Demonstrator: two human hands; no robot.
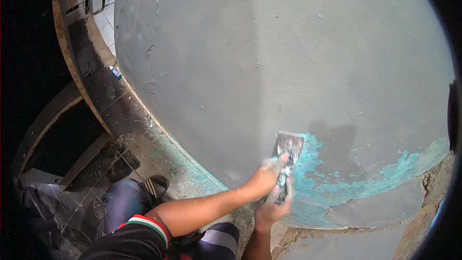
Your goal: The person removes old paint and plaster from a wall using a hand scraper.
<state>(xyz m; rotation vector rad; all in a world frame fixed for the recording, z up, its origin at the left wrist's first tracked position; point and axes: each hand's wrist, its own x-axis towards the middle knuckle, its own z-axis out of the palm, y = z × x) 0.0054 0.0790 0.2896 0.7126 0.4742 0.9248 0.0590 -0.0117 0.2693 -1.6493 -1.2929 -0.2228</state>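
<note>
A wide-bladed scraper [290, 143] lies with its blade against the grey wall [216, 79], at the edge of a patch of turquoise paint [310, 151]. My left hand [267, 175] grips it near the blade, above my right hand [275, 204], which is closed around the lower handle. Whitish dust coats both hands and smears the blade. Part of the handle is hidden by my fingers. Turquoise paint with ragged edges runs along the lower wall, right of the scraper.
Paint flakes and dust cover the ledge [173, 164] at the wall's foot. A small bottle [116, 72] lies farther along it. Broken plaster [433, 184] edges the lower right wall. My knees are at the bottom left, above dark floor tiles [77, 207].
</note>
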